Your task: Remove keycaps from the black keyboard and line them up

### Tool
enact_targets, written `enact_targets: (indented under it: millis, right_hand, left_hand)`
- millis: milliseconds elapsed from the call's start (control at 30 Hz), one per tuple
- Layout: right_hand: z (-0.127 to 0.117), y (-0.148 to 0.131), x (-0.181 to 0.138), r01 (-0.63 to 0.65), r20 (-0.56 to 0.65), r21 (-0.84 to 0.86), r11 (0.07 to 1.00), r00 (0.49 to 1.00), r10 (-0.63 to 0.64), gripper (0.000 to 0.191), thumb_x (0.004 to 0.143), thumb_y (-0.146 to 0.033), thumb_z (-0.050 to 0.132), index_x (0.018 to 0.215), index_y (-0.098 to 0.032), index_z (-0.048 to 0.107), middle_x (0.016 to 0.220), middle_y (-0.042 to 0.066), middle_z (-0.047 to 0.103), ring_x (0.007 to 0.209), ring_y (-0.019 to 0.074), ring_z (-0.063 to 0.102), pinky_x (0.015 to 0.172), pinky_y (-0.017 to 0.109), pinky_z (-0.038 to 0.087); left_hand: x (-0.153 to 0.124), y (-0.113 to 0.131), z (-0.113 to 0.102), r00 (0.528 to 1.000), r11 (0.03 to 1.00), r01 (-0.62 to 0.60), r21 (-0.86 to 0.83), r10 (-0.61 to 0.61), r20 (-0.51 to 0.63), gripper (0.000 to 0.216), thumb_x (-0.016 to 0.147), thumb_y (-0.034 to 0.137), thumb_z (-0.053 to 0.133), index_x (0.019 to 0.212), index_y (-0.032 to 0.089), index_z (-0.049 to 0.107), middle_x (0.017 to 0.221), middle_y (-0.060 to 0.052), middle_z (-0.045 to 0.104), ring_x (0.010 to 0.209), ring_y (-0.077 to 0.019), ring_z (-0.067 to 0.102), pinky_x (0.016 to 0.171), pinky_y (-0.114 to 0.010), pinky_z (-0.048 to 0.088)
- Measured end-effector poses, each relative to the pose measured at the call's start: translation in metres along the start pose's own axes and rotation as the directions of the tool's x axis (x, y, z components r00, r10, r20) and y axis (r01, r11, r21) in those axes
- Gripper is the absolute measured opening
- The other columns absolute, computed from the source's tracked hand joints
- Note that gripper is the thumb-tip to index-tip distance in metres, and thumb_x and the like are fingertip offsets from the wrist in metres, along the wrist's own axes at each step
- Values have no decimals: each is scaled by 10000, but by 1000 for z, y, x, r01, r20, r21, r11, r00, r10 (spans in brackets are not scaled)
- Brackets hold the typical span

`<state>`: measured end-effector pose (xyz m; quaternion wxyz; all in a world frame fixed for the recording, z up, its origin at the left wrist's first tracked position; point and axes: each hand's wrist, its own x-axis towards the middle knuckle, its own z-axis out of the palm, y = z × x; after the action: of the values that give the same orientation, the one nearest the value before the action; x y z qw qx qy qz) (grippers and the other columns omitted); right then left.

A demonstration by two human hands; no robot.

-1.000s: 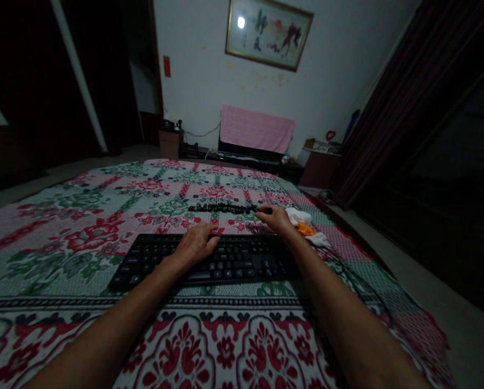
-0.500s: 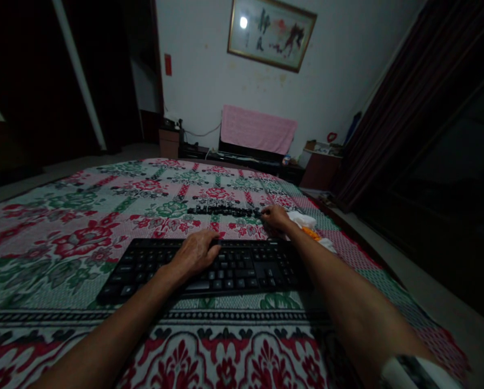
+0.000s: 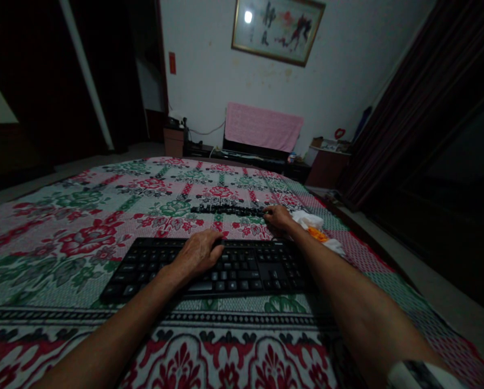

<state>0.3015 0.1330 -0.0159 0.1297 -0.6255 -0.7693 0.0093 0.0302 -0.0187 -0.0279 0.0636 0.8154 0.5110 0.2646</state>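
A black keyboard lies on the patterned bedspread, with a bare dark patch in its right part. My left hand rests over its upper middle, thumb apart from the fingers, which are partly hidden behind the hand. Beyond the keyboard, small black pieces that look like loose keycaps form a long row. At the right end of this row my right hand has its thumb and forefinger pinched together on what seems to be one of the keycaps; the fingers hide most of it.
Just right of my right hand lies a crumpled white cloth or bag with an orange part. The patterned bedspread spreads all around. Past the bed's far edge, a pink towel covers something on a low stand, near a small cabinet.
The whole view has shifted slightly, so things appear a little farther right. My left hand stays on the keyboard and my right hand stays at the row's right end.
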Motion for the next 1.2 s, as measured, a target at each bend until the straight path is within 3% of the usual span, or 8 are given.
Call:
enact_targets:
  millis: [233, 667, 800, 867, 1000, 1100, 1200]
  right_hand:
    - [-1, -2, -2, 25, -9, 5, 1000, 1000, -25, 332, 754, -268, 553, 1064, -210, 657, 1000, 56, 673, 937, 192, 603, 827, 251, 430]
    - [-2, -1, -5, -34, -21, 46, 998, 999, 35, 386, 719, -305, 573, 1078, -179, 640, 931, 56, 685, 850, 181, 616, 750, 236, 435]
    - [-16, -6, -11, -80, -143, 89, 993, 985, 92, 322, 757, -330, 482, 958, -170, 676, 911, 70, 683, 853, 197, 604, 752, 255, 420]
    - [-27, -11, -17, -86, -216, 193, 977, 968, 128, 322, 780, -294, 403, 875, -154, 677, 882, 75, 679, 845, 190, 597, 757, 253, 414]
    - [-49, -24, -38, 23, -256, 519, 854, 958, 130, 330, 786, -265, 321, 796, -133, 624, 814, 63, 650, 777, 154, 582, 704, 230, 426]
    - [-60, -34, -61, 104, -269, 623, 775, 959, 88, 321, 809, -318, 315, 747, -145, 578, 753, 46, 603, 697, 133, 554, 631, 221, 432]
    - [-63, -41, -83, 64, -148, 781, 621, 985, 84, 318, 831, -423, 326, 806, -170, 517, 669, 4, 552, 529, 104, 504, 510, 220, 428]
  left_hand:
    - [0, 4, -4, 999, 1000, 20, 19, -20, 28, 366, 799, 287, 451, 1122, 177, 584, 1008, -89, 643, 945, -221, 582, 857, -341, 431]
    - [1, 4, -4, 999, 999, 3, 46, -4, 34, 353, 806, 280, 439, 1096, 156, 597, 1009, -96, 642, 941, -220, 588, 854, -329, 435]
    - [0, 5, -6, 999, 998, 7, 60, -10, 46, 368, 814, 300, 422, 1101, 149, 596, 1014, -102, 641, 951, -225, 588, 862, -329, 434]
    - [0, 5, -5, 999, 998, 7, 63, -10, 43, 373, 816, 304, 414, 1106, 153, 594, 1018, -104, 641, 954, -228, 587, 862, -334, 434]
    - [0, 4, -5, 999, 997, 2, 78, -6, 41, 359, 808, 297, 425, 1095, 169, 598, 1008, -93, 644, 937, -220, 588, 844, -322, 439]
    - [1, 5, -6, 999, 996, 0, 86, -4, 49, 344, 804, 298, 429, 1075, 181, 607, 990, -80, 648, 932, -213, 586, 843, -316, 438]
    - [1, 5, -7, 998, 996, 7, 87, -13, 67, 339, 807, 301, 423, 1066, 188, 611, 1002, -74, 647, 942, -210, 582, 858, -319, 435]
